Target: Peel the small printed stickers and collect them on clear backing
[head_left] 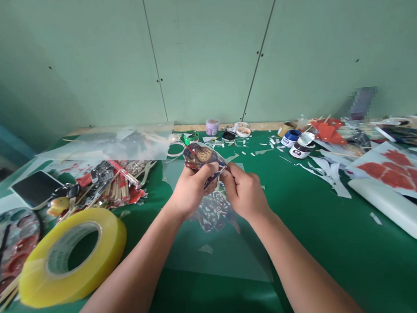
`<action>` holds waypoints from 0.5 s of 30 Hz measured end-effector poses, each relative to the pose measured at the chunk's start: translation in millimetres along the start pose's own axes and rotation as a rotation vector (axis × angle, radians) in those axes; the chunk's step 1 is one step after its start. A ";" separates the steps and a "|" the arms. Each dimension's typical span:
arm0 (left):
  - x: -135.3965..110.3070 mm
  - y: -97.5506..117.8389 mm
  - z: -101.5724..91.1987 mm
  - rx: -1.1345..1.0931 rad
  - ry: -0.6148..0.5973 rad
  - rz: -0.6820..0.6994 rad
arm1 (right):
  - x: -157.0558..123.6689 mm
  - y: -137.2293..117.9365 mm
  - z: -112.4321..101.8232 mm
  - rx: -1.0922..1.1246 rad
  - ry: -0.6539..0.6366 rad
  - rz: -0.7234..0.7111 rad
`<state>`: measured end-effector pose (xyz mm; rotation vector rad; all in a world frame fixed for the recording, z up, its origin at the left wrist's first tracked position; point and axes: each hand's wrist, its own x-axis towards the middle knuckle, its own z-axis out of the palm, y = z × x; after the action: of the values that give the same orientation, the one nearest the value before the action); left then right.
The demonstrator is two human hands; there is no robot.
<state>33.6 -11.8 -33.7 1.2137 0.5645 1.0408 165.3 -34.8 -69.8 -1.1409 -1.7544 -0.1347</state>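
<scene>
In the middle of the head view, my left hand [191,189] is closed around a small dark, many-coloured printed or painted piece [199,156], thumb on top. My right hand [247,192] pinches the right edge of the same piece; its fingertips partly cover that spot. What kind of object it is cannot be made out. Under my hands, clear crinkled pieces [213,212] with light patterns lie on a translucent sheet [218,267] on the green tabletop [313,264].
At left are a yellow tape roll [108,238], a paint palette [18,256], a phone [38,188] and packaged sticks [123,183]. Paint jars [299,149] and paper scraps [330,175] lie right, beside a white device [395,208] and red-painted sheet [399,169]. A green wall [199,45] stands behind.
</scene>
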 end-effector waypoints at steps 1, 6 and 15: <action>-0.1 0.2 -0.3 0.001 -0.002 -0.010 | 0.0 0.0 0.0 0.000 -0.004 0.002; -0.6 0.8 -1.7 0.011 -0.024 -0.084 | -0.5 1.3 0.7 -0.019 0.018 -0.010; -0.7 0.7 -2.6 0.042 -0.031 -0.010 | -0.1 0.2 1.0 -0.032 -0.009 0.014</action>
<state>30.9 -11.1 -34.0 1.2602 0.5704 1.0046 164.8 -34.2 -70.4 -1.1780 -1.7573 -0.1500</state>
